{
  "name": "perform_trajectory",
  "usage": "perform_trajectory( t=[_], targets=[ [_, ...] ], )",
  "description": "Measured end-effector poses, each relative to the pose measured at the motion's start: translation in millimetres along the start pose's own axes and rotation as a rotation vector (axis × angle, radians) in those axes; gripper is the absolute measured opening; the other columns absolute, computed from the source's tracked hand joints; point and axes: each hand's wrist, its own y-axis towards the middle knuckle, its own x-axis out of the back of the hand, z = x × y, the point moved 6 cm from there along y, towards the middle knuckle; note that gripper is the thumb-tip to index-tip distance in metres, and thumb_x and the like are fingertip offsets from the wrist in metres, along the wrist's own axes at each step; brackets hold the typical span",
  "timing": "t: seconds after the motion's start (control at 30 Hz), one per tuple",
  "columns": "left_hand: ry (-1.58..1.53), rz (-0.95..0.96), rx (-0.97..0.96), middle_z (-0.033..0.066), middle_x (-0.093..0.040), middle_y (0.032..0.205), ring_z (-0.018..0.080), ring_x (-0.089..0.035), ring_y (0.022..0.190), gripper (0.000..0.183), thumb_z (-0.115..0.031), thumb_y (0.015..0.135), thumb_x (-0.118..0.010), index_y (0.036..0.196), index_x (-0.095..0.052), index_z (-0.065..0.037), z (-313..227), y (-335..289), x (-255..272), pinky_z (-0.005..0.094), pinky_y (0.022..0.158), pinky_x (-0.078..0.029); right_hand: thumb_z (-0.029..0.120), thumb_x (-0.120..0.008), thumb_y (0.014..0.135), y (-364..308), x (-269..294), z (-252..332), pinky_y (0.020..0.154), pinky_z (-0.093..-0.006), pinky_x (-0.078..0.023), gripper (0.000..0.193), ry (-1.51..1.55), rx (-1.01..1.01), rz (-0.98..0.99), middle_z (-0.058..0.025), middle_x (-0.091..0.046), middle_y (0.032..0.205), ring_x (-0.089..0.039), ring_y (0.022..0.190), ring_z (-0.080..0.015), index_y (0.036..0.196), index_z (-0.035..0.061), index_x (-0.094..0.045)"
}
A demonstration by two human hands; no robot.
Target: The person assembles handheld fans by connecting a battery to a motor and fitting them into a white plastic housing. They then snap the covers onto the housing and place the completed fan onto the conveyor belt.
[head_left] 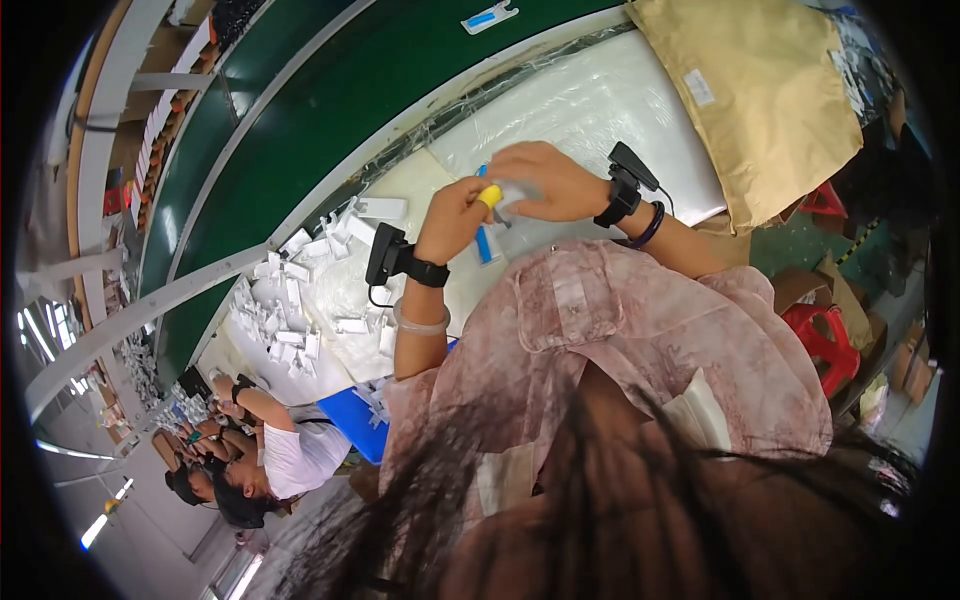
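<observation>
Two bare hands work close together over a pale tabletop, with twelve o'clock taken as the top of the view. Farthest left, toward seven o'clock from the left hand, a co-worker in a white shirt sits near the table's end. A loose heap of small white parts spreads at eight o'clock from that hand, and a blue bin sits at seven, nearer than the co-worker. The green belt runs past at eleven o'clock. A black wrist device is strapped above the left hand, whose fingers are closed around a small yellow piece, which shows at two o'clock from the hand's middle and nine o'clock from the right hand. A slim blue-and-white piece lies on the table just beside them, at between four and five o'clock from the left hand and eight from the right. The right hand's fingers curve toward the yellow piece; motion blur covers their tips, so I cannot tell whether they grip anything. Clear plastic sheeting stretches away at one o'clock from the right hand, a tan bag lies at two, and a red stool stands at four.
</observation>
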Motion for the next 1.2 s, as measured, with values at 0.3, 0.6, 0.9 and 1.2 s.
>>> perform_trajectory(
  t=[0.3,0.6,0.9,1.2],
  targets=[
    [0.413,-0.004,-0.144,0.0036,-0.063,0.075,0.0087,-0.058,0.066,0.012,-0.008,0.090,-0.058,0.096,-0.062,0.001,-25,-40,-31,0.0228,0.059,-0.046,0.023,-0.069,0.077,-13,-8,28,0.073,-0.0402,-0.043,0.023,-0.058,0.002,0.135,-0.0090,-0.056,0.081,-0.055,0.082,-0.0309,0.088,0.0089,-0.054],
    [-0.014,-0.498,-0.590,0.0094,-0.060,0.113,0.0143,-0.062,0.091,0.020,0.004,0.082,-0.062,0.100,-0.062,-0.005,-33,-64,-7,0.0260,0.065,-0.053,0.004,-0.061,0.077,-12,0,42,0.073,-0.0294,-0.046,0.009,0.460,-0.124,0.060,-0.0076,-0.060,0.081,-0.060,0.078,-0.0207,0.079,0.0040,-0.052],
    [-0.809,-0.090,-0.243,0.0027,-0.057,0.117,0.0112,-0.052,0.108,0.040,-0.020,0.095,-0.053,0.130,-0.047,-0.001,20,-40,-45,0.0243,0.091,-0.041,0.010,-0.067,0.086,-16,-8,29,0.075,-0.0224,-0.044,0.012,0.773,-0.405,0.036,-0.0005,-0.060,0.082,-0.055,0.080,-0.0066,0.083,0.0044,-0.057],
    [-0.457,-0.023,-0.176,0.0065,-0.058,0.111,0.0145,-0.059,0.089,0.039,-0.009,0.091,-0.057,0.128,-0.049,-0.002,26,-56,-31,0.0282,0.072,-0.052,0.013,-0.070,0.084,-27,-7,33,0.074,-0.0232,-0.044,0.015,0.691,-0.453,0.172,0.0012,-0.059,0.079,-0.053,0.075,-0.0069,0.086,0.0042,-0.058]
  ],
)
